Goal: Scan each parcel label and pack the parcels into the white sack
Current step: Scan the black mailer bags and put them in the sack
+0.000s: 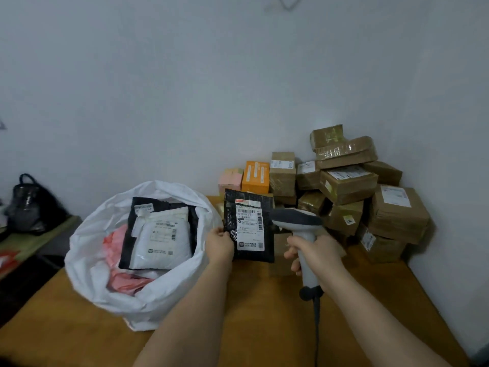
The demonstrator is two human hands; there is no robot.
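One head-worn view looks forward and down, close over the table (pixel 79 327).

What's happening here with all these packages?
A person is scanning parcels and bagging them. The left hand holds up a black mailer with its label facing the camera, while the right hand grips a grey barcode scanner aimed at that label. The white sack sits open on the wooden table, already holding several parcels. A stack of brown boxes waits in the corner.
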